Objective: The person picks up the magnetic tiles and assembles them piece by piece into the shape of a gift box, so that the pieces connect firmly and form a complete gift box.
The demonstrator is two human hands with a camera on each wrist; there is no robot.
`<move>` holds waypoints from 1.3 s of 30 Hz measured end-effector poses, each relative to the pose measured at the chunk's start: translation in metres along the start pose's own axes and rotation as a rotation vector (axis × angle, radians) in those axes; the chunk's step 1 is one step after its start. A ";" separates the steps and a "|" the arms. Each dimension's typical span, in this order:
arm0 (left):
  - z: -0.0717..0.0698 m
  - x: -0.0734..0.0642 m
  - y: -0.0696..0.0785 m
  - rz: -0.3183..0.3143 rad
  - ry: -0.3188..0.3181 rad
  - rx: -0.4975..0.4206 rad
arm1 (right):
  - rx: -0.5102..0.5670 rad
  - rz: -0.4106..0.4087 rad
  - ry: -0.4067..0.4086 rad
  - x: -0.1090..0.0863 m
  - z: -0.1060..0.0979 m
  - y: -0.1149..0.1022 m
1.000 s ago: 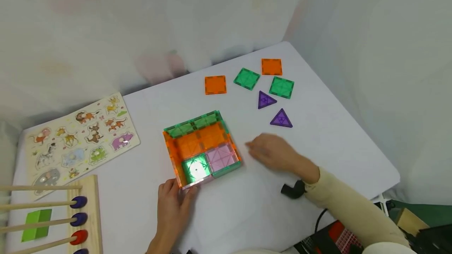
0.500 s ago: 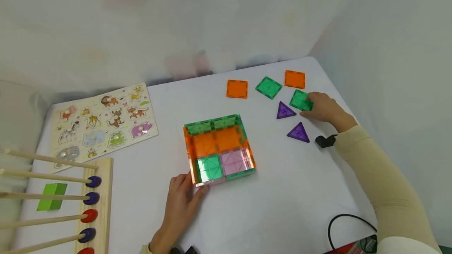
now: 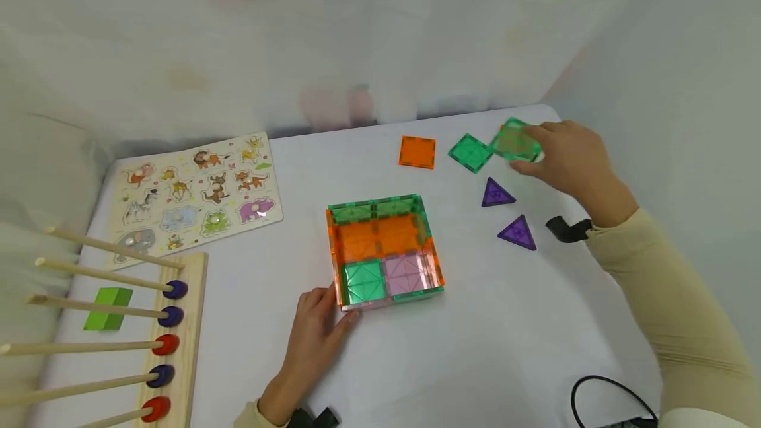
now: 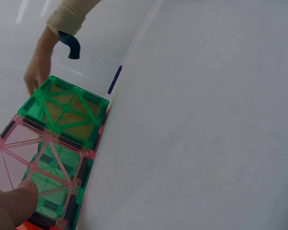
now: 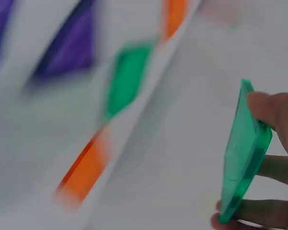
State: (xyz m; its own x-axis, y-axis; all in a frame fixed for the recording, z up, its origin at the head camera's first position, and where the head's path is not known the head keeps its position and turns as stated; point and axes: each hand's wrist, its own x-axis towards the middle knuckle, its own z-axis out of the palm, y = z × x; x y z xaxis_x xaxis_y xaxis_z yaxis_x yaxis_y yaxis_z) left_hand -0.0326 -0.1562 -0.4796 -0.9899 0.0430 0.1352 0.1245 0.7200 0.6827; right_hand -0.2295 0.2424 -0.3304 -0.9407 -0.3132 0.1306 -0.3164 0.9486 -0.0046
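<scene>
My right hand [image 3: 577, 160] pinches a green square magnetic tile [image 5: 245, 153] by its edges, thumb on one side and fingers on the other. In the head view that tile overlaps an orange square behind it. An open-topped box of see-through magnetic tiles [image 3: 353, 213] sits mid-table, with green, orange and pink walls. My left hand [image 3: 309, 342] holds its near left corner, the thumb [image 4: 23, 201] against a pink wall tile. Another green square [image 3: 470, 153], an orange square [image 3: 417, 152] and two purple triangles [image 3: 497, 193] lie flat between box and right hand.
An animal peg puzzle board [image 3: 196, 197] lies at the back left. In front of it stand a wooden rack with rods and beads [image 3: 190, 329] and a green block [image 3: 108, 309]. A black cable [image 3: 612, 382] curves at the lower right. Pale curtains border the table.
My right hand has reached from beside the box to the far right tiles and lifted a green square. My left hand stays at the box corner. The head view has shifted.
</scene>
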 end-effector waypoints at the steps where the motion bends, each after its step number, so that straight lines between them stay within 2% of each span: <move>1: 0.001 0.000 0.000 -0.002 -0.004 0.000 | 0.033 -0.073 0.018 0.004 -0.004 -0.022; 3: 0.002 -0.001 0.001 -0.005 -0.010 -0.008 | 0.102 -0.251 0.027 0.011 -0.007 -0.066; 5: 0.001 0.000 0.001 0.001 -0.007 -0.015 | 0.144 -0.428 -0.011 0.018 -0.005 -0.110; 7: 0.001 0.000 0.002 0.003 -0.005 -0.019 | 0.163 -0.567 -0.057 0.024 0.000 -0.145; 9: 0.000 0.001 0.002 0.003 -0.010 -0.023 | 0.161 -0.642 -0.107 0.029 0.007 -0.171; 12: 0.000 0.001 0.002 0.000 -0.019 -0.015 | 0.172 -0.656 -0.194 0.035 0.019 -0.193; 17: -0.001 0.001 0.001 0.017 -0.023 -0.005 | 0.162 -0.631 -0.290 0.037 0.031 -0.202; 23: -0.002 0.002 0.001 0.011 -0.022 -0.005 | 0.132 -0.657 -0.280 0.039 0.036 -0.203; 28: -0.001 0.004 0.003 0.005 -0.032 -0.007 | 0.135 -0.644 -0.264 0.037 0.037 -0.201; 36: 0.002 0.001 0.000 0.054 0.018 -0.003 | 0.141 -0.628 -0.260 0.034 0.039 -0.202; 39: 0.001 0.000 -0.002 0.071 0.042 0.005 | 0.187 -0.628 -0.260 0.035 0.038 -0.198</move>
State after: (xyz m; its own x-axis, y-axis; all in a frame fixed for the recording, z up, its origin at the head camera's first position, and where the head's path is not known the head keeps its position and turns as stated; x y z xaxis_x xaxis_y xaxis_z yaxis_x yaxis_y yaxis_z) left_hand -0.0328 -0.1568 -0.4815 -0.9747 0.0652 0.2137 0.1943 0.7199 0.6663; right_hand -0.2040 0.0423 -0.3623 -0.5644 -0.8220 -0.0764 -0.8032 0.5681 -0.1791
